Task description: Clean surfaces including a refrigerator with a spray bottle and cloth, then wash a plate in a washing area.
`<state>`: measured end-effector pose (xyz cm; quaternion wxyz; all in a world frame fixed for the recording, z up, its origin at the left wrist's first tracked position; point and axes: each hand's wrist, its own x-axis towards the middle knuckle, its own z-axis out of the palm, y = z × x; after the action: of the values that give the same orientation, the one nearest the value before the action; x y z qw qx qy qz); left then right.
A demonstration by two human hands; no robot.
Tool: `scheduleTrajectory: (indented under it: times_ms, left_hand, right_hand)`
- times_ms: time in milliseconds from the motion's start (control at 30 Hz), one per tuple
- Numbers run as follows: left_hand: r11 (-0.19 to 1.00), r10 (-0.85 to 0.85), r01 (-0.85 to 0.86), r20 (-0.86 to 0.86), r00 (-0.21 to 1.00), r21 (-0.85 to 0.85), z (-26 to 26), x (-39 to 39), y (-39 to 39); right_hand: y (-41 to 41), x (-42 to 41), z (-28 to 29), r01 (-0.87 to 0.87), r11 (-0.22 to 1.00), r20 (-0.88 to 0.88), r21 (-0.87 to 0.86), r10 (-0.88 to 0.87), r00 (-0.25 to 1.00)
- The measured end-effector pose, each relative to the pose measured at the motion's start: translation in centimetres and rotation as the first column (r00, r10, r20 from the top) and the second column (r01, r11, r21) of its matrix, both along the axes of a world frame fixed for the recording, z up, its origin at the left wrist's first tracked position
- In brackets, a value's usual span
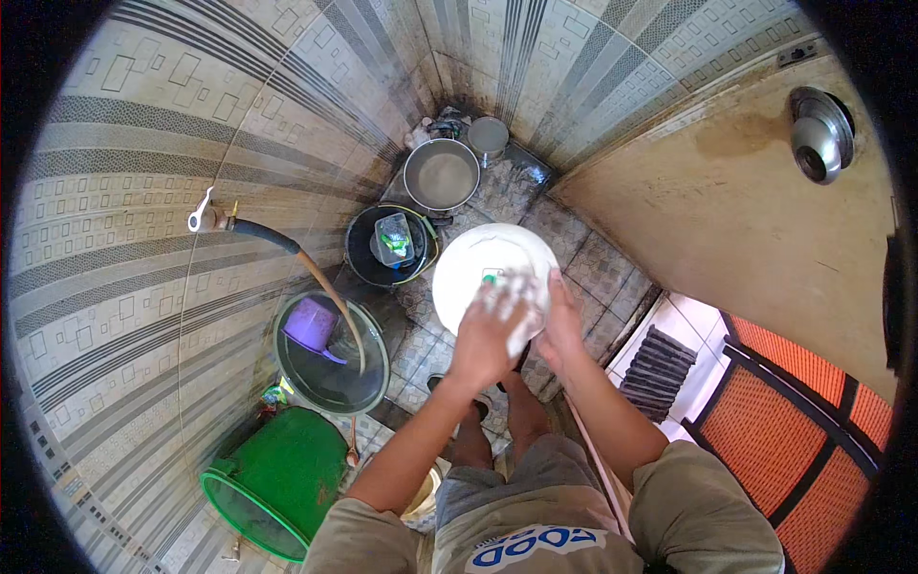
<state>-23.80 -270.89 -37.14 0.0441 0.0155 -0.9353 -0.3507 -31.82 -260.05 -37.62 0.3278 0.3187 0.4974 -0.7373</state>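
A round white plate [466, 258], with suds on it, is held up in front of me over the tiled floor. My right hand [561, 323] grips its right rim, thumb along the edge. Across the plate's lower middle lies my left hand [488, 337], its foamy fingers spread; a small green patch, perhaps a sponge, shows at the fingertips, and whether the hand grips it I cannot tell. Beyond the plate stand a metal pot [441, 174] and a smaller round container [488, 136]. A black bucket [356, 255] to the left holds a clear plastic container [394, 239].
At left, a tub of water [282, 351] holds a purple dipper [310, 324] and the end of a hose [326, 283] from a wall tap [208, 218]. A green bucket [287, 466] lies tilted below. A door [724, 186] and a dark mat [658, 373] are at right.
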Motion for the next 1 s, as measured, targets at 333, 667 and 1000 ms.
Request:
scheduleTrajectory:
  times_ms: [333, 667, 1000]
  left_hand:
    - [0.998, -0.051, 0.051, 0.01, 0.999, -0.02, -0.3, 0.9, -1.6]
    - [0.979, 0.196, -0.197, 0.027, 0.98, 0.058, -3.9, 1.6, -3.3]
    - [0.837, 0.434, -0.487, 0.238, 0.869, 0.251, -3.5, -2.4, -5.4]
  right_hand:
    - [0.5, 0.9, -0.6, -0.119, 0.993, -0.073, 0.003, 0.119, 0.99]
    - [1.8, 1.1, -1.2, -0.403, 0.915, -0.238, 0.032, 0.398, 0.886]
    - [2.0, 0.8, -1.6, -0.27, 0.958, -0.27, 0.101, 0.288, 0.919]
